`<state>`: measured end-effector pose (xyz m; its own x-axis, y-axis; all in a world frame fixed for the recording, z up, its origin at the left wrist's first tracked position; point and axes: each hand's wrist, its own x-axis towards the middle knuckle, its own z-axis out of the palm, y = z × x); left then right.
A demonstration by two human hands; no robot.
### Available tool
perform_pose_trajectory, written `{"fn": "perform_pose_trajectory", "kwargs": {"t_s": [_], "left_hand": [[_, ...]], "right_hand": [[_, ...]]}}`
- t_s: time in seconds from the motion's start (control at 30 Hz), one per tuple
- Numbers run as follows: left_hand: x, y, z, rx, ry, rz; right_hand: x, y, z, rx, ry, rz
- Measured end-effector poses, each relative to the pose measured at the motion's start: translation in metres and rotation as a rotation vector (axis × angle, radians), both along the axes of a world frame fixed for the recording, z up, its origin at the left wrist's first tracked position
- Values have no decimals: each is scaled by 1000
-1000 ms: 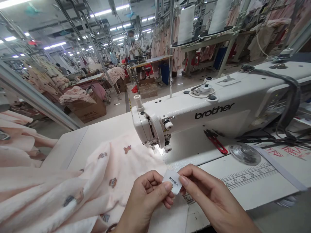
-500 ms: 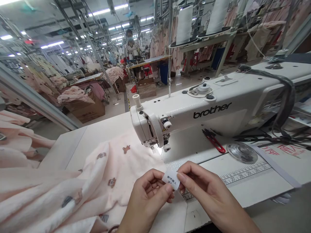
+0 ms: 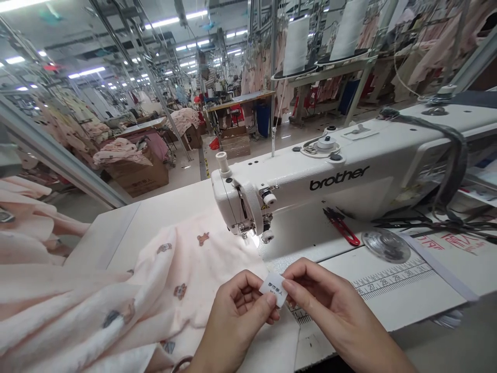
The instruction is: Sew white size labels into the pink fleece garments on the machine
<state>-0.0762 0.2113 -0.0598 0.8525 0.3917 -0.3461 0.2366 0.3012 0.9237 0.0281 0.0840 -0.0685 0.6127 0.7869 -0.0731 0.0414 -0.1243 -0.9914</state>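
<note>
Label (image 3: 273,288), small and white with dark printed characters, sits in the air just above the machine table, pinched at its two short edges between the thumb and forefinger of the left hand (image 3: 235,321) and those of the right hand (image 3: 336,316); both grips are firm, while the remaining fingers curl loosely below. Nothing shows the label attached to anything yet, so it looks like the loose piece here, with no finished stitching on it that can be made out. Just left of the hands, pale pink fleece fabric (image 3: 217,259) printed with small bear motifs spreads in soft folds over the white machine table (image 3: 392,305), its far part reaching the presser foot (image 3: 245,228). To the right, a measuring scale (image 3: 392,282) runs along the table near a round metal disc (image 3: 385,246) and red thread snips (image 3: 340,227). Behind rises the white Brother sewing machine (image 3: 341,176), with two thread cones (image 3: 296,41) above it, and farther off stand cardboard boxes (image 3: 135,176) and rows of hanging garments (image 3: 264,72)
</note>
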Motion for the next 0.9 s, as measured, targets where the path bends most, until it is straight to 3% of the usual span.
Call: {"fn": "perform_pose_trajectory", "kwargs": {"t_s": [0.27, 0.6, 0.9], "left_hand": [[2, 1, 3, 85, 13, 63], [4, 13, -3, 92, 22, -70], [5, 12, -8, 69, 3, -91]], "right_hand": [[-3, 1, -2, 20, 93, -36], [1, 1, -7, -35, 174, -52], [6, 2, -14, -46, 151, -67]]}}
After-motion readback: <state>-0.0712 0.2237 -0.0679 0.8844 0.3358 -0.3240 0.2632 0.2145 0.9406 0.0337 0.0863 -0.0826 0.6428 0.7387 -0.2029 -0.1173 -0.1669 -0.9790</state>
